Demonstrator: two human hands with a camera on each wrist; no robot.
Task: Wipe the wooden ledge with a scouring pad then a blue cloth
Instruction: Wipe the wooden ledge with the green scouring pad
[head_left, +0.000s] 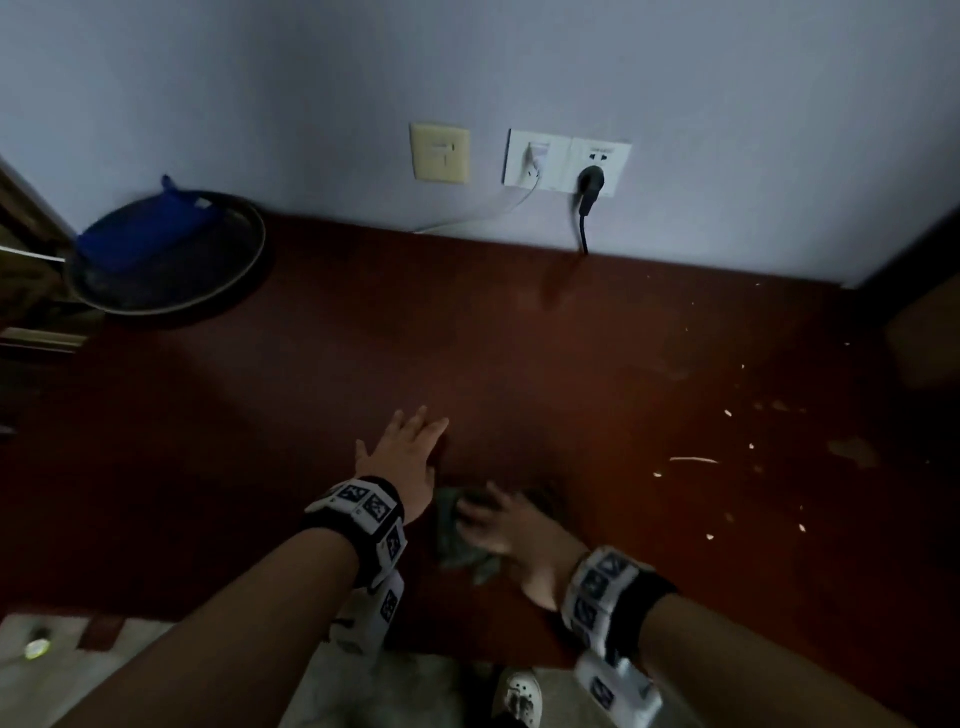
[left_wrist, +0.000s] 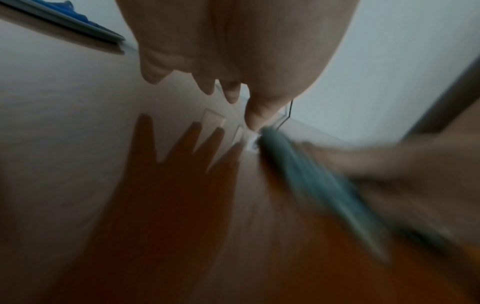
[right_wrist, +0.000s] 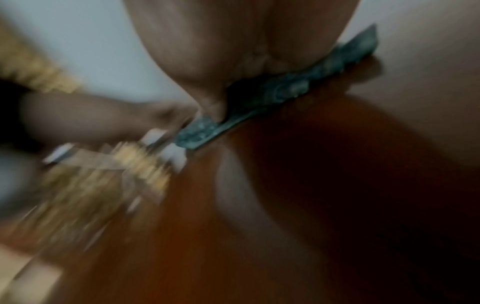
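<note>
Head view: a dark red wooden ledge (head_left: 519, 338) runs along a pale wall. The left hand (head_left: 402, 452) lies flat on it, fingers straight, holding nothing. Just beside it, the right hand (head_left: 511, 525) presses spread fingers onto a green scouring pad (head_left: 452, 540) near the front edge. A blue cloth (head_left: 140, 234) waits in a round tray (head_left: 228, 280), far left

Left wrist view: blurred; the scouring pad looks thin

Right wrist view: it bends under the palm, so probably light and floppy, best pressed from above

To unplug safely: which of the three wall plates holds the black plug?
The right plate; the middle plate holds a white cable, the beige plate nothing.
</note>
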